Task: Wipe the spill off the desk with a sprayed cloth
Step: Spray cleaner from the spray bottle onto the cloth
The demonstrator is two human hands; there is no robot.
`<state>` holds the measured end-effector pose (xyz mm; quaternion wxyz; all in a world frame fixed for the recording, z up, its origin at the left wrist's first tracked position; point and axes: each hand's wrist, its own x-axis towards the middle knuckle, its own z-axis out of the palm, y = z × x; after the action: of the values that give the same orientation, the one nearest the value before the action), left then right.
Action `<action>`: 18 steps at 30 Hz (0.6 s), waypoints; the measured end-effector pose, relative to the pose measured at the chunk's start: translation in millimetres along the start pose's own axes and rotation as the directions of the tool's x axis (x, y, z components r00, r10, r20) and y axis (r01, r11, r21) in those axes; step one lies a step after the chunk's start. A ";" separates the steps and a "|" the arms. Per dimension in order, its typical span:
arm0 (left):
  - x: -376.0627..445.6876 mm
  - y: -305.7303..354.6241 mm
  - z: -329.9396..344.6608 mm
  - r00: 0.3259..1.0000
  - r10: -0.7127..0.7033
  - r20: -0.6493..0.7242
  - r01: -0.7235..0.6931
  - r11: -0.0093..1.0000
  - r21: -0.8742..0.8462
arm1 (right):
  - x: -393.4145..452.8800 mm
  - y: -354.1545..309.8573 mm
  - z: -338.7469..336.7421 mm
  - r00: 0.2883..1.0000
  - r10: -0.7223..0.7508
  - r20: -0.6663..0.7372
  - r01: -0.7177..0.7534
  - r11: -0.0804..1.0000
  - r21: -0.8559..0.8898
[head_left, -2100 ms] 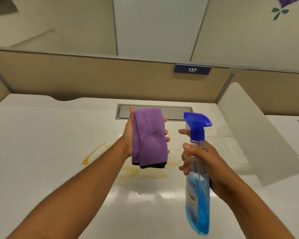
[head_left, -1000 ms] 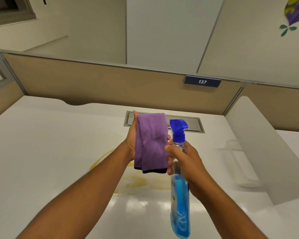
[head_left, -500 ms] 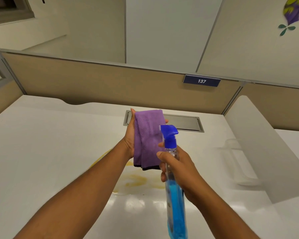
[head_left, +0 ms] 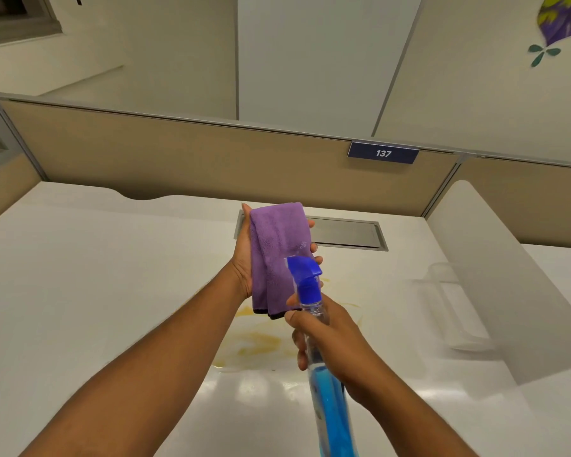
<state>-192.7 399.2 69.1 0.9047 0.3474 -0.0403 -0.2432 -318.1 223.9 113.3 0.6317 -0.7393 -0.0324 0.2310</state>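
My left hand (head_left: 243, 258) holds a folded purple cloth (head_left: 276, 249) upright above the white desk (head_left: 80, 275). My right hand (head_left: 330, 338) grips a clear spray bottle (head_left: 327, 397) of blue liquid by its neck. Its blue nozzle head (head_left: 305, 275) points at the lower part of the cloth, almost touching it. A yellow spill (head_left: 261, 344) lies smeared on the desk under both hands; the cloth and arms hide part of it.
A grey cable hatch (head_left: 346, 233) is set into the desk behind the cloth. A tan partition (head_left: 178, 159) with a blue "137" tag (head_left: 383, 154) closes the back. A white divider panel (head_left: 495, 275) stands on the right.
The spray bottle has swung left and tilted, bringing its nozzle from beside the cloth to right in front of it. My left hand has kept the cloth almost still.
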 end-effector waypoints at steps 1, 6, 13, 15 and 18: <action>0.9 0.6 -1.3 1.000 0.015 -0.018 -0.016 1.000 -0.011 | -0.5 2.0 -4.2 1.000 0.011 -0.014 -0.011 1.000 0.008; 2.7 3.3 -5.7 0.999 0.037 -0.038 -0.039 0.998 -0.050 | -4.3 13.4 -22.0 0.994 0.062 -0.093 -0.060 0.998 0.031; 0.5 6.7 -6.7 0.999 -0.016 0.042 0.018 0.999 -0.046 | -16.0 16.5 -1.6 0.997 0.056 0.058 -0.053 0.997 -0.062; -0.7 7.6 -5.3 0.999 -0.017 0.034 0.018 0.999 -0.047 | -15.8 16.1 0.5 0.997 0.057 0.045 -0.054 0.997 -0.064; -1.9 8.6 -3.0 0.999 -0.014 0.033 0.016 0.998 -0.057 | -14.0 18.0 -6.0 0.997 0.075 -0.025 -0.075 0.997 -0.020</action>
<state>-190.1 407.5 72.5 0.9117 0.3176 -0.0455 -0.2568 -332.7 210.0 101.0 0.6152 -0.7493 0.0005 0.2451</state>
